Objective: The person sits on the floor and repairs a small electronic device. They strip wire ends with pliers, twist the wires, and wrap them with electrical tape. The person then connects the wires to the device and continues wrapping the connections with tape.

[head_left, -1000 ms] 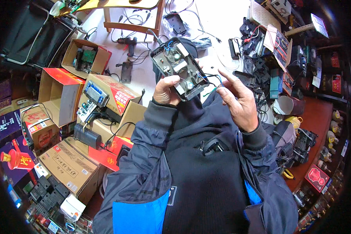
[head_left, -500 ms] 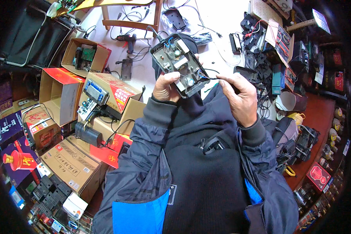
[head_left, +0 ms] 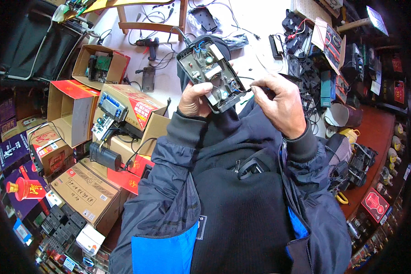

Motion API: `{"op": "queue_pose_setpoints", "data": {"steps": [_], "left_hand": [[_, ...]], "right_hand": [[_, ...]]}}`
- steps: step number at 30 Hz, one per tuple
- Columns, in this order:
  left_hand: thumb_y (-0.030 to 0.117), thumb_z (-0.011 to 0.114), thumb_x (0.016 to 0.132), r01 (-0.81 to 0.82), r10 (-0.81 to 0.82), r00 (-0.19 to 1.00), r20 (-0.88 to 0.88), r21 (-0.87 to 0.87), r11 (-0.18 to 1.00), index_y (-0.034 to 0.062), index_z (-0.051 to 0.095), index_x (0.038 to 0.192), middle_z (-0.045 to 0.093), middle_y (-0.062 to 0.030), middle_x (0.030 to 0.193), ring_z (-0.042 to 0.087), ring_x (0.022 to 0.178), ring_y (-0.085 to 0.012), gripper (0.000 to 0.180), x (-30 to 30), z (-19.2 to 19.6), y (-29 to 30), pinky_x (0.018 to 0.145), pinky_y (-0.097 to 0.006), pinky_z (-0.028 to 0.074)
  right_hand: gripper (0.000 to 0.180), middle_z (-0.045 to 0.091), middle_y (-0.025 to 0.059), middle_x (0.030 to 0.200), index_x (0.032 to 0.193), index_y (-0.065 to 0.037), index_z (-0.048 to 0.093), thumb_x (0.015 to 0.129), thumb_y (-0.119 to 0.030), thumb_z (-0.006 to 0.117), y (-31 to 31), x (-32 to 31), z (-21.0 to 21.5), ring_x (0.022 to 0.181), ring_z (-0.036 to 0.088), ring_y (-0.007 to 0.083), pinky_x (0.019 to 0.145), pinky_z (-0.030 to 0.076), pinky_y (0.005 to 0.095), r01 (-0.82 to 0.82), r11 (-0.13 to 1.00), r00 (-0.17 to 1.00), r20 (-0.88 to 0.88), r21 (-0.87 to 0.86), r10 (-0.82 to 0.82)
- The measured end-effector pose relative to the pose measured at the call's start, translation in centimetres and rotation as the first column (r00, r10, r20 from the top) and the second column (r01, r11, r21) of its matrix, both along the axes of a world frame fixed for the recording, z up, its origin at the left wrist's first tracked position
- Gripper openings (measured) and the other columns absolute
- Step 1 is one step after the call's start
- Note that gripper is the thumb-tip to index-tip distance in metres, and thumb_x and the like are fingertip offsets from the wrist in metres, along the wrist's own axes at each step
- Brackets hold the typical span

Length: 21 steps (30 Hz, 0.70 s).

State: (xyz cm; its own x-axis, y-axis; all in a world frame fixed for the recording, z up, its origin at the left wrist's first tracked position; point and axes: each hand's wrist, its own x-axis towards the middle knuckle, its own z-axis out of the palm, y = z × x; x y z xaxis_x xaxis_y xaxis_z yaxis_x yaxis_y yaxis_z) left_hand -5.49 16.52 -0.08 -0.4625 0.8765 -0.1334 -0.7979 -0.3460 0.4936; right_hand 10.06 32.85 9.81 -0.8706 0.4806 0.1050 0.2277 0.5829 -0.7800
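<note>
My left hand (head_left: 195, 98) is clamped on the lower edge of the opened adapter (head_left: 212, 73), holding it up in front of my chest with its circuit board facing me. My right hand (head_left: 281, 102) has thumb and forefinger pinched together on a thin black wire (head_left: 244, 78) that comes off the adapter's right side. As I judge it, the thing is to keep the left grip firm on the casing only, thumb off the components, and pull the wire gently along its own line so the joint is not torn. I cannot tell how the wire is fixed inside.

Room is tight below: my jacket (head_left: 242, 201) is just under both hands. To my left stand open boxes (head_left: 75, 107), well apart; to my right a heap of cables (head_left: 306, 68) lies near. Upward, over the pale floor (head_left: 260, 23), is the free way to move.
</note>
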Motion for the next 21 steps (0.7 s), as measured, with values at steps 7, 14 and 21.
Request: {"op": "queue_pose_setpoints", "data": {"steps": [7,14,21], "left_hand": [[0.019,0.072,0.079,0.0,0.0,1.0,-0.031,-0.03,1.0,0.0003,0.029,0.165,0.05,-0.0325,0.157,0.051,0.146,-0.0469,0.098,0.0,-0.1,0.2,0.121,-0.063,0.045],[0.018,0.073,0.08,0.017,-0.018,0.999,-0.033,-0.035,0.999,-0.0005,0.03,0.165,0.051,-0.0316,0.157,0.053,0.145,-0.046,0.097,-0.1,-0.4,0.1,0.12,-0.062,0.046],[0.007,0.073,0.082,-0.032,0.032,0.999,0.019,-0.039,0.999,-0.0031,0.051,0.149,0.068,-0.0182,0.137,0.07,0.124,-0.0323,0.072,0.1,-0.9,0.2,0.112,-0.046,0.054]], "right_hand": [[0.009,0.069,0.0144,0.08,0.091,0.001,0.071,0.09,-0.007,0.074,0.6,-0.2,0.3,0.071,0.07,0.0242,0.068,0.055,0.0358,0.042,0.998,0.998,0.047,0.037,-0.044],[0.01,0.07,0.0127,0.079,0.095,0.0,0.072,0.089,-0.008,0.076,0.8,-0.1,0.1,0.068,0.067,0.0198,0.066,0.054,0.0343,0.11,0.992,0.989,0.102,-0.055,-0.104],[0.011,0.07,0.007,0.082,0.099,0.002,0.075,0.092,-0.004,0.08,-0.7,-1.5,-1.5,0.069,0.061,0.0097,0.064,0.05,0.0272,0.118,0.993,0.992,-0.045,-0.017,-0.119]]}}
